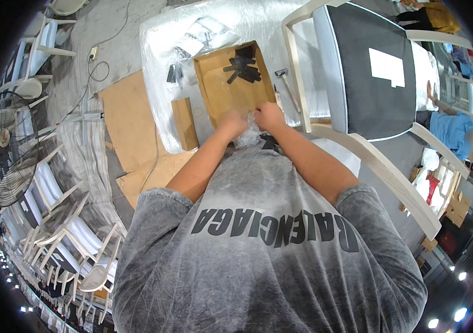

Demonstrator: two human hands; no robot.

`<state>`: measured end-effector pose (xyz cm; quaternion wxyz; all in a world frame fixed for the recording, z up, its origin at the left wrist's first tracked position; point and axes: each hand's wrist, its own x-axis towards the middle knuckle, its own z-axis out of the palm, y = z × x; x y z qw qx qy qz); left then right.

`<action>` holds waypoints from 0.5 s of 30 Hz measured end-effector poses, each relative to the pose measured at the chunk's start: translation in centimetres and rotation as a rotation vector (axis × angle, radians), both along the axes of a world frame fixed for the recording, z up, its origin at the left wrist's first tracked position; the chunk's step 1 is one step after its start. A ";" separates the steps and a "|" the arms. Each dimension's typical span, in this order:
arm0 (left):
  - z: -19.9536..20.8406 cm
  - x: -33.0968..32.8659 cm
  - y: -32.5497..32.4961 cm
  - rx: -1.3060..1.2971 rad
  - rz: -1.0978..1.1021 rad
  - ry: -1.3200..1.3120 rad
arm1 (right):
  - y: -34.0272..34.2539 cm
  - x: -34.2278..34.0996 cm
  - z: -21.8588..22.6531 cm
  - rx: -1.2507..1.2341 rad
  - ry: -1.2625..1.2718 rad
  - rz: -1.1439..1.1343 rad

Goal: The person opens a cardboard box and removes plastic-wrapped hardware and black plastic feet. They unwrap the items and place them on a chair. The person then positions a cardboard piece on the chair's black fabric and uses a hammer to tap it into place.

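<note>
Film-covered surface (157,47) bears the box (212,77); I see left hand (232,124) and right hand (270,116) pinching a bag (249,137); hard tugging could split it.

Both bare forearms reach forward from torso, converging near 12 o'clock. Left forearm (202,162) angles toward 1 o'clock; left hand (232,124) blurred, fingers curled inward, finger detail unclear. Right forearm (310,156) angles toward 11 o'clock; right hand (270,115) sharper, fingers folded, knuckles toward 12. Hands near each other, small gap between. Elbows bent, spread wide at about 8 and 4 o'clock from hands.
</note>
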<state>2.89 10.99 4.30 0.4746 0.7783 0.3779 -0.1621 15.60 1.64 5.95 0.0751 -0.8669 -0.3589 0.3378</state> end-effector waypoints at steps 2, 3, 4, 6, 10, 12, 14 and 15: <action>0.4 0.3 0.2 -0.008 0.005 -0.021 | 0.1 0.2 -0.4 -0.033 -0.027 0.015; 0.6 0.4 0.3 -0.006 0.005 -0.020 | 0.0 0.2 -0.6 -0.043 -0.024 0.021; 0.8 0.4 0.3 -0.003 0.004 -0.018 | 0.1 0.3 -0.7 -0.054 -0.021 0.027; 1.2 0.5 0.4 -0.005 0.004 -0.009 | 0.1 0.4 -0.9 -0.064 -0.019 0.034; 1.8 0.6 0.3 -0.023 0.016 0.021 | 0.1 0.2 -0.5 -0.065 -0.022 0.050; 2.0 0.6 0.3 -0.031 0.026 0.011 | 0.1 0.2 -0.2 -0.051 -0.020 0.053; 2.1 0.6 0.3 -0.043 0.031 -0.017 | 0.1 0.4 -0.2 -0.029 -0.005 0.043; 2.1 0.7 0.3 -0.046 0.023 -0.008 | -0.1 0.5 -0.4 -0.021 -0.005 0.032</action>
